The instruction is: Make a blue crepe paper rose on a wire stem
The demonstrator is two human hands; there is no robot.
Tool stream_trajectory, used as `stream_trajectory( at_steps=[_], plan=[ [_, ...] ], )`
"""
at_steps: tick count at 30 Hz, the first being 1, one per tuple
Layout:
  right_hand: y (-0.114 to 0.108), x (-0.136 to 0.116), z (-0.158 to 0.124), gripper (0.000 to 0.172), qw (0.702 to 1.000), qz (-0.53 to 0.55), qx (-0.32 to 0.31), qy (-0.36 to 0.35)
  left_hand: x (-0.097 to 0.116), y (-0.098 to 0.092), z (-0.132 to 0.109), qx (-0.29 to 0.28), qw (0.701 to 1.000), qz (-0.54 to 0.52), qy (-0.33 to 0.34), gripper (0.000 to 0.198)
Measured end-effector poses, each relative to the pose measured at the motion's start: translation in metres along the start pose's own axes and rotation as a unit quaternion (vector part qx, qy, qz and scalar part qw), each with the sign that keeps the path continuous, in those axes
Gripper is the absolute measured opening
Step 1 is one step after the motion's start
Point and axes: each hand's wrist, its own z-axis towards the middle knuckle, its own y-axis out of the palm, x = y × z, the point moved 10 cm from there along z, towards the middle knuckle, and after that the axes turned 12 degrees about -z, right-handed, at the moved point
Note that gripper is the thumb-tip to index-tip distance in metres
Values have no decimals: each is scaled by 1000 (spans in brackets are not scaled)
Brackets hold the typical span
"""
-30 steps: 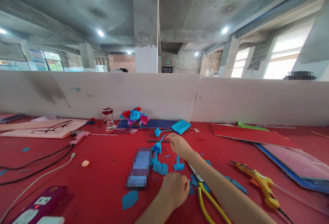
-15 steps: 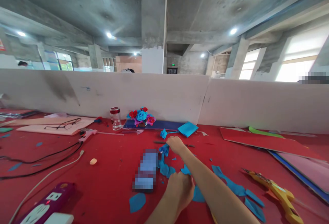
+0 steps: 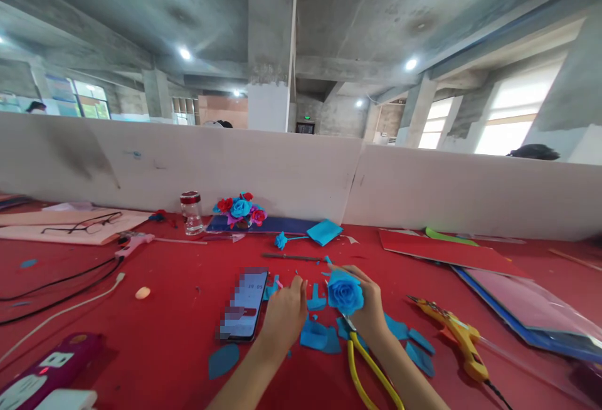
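A blue crepe-paper rose (image 3: 345,292) faces up in my right hand (image 3: 369,303), its fingers closed round the base behind the bloom. To its left, my left hand (image 3: 286,310) is low over the table with its fingers pressed together; its fingertips are partly hidden, and whatever they hold I cannot make out. Blue paper petals (image 3: 320,336) lie between and below the hands. Yellow-handled pliers (image 3: 356,360) rest just under the rose, their jaws partly covered by it. Beside my left hand is a phone (image 3: 247,306).
A yellow glue gun (image 3: 454,331) lies at right, a pink one (image 3: 134,244) at left with cables. Farther back are a small blue flower (image 3: 281,241), a folded blue paper (image 3: 324,232), a flower arrangement (image 3: 241,208) and a glass jar (image 3: 192,214). A white partition (image 3: 263,165) stands behind.
My right hand has drawn back from its forward reach and now has the blue rose turned upward. My left hand has moved left and forward. The view has turned slightly right, and the pliers' handles show.
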Motion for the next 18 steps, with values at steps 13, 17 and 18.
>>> stream_trajectory(
  at_steps=[13,17,18],
  plan=[
    [16,28,-6,29,999,-8,-37,-17,31,3,-18,-1,894,-438,90,41],
    [23,22,-5,26,996,6,-87,-24,28,-4,-14,31,862,-504,56,33],
    [25,20,-5,25,995,8,-98,-24,26,-4,-14,36,858,-511,43,32]
  ],
)
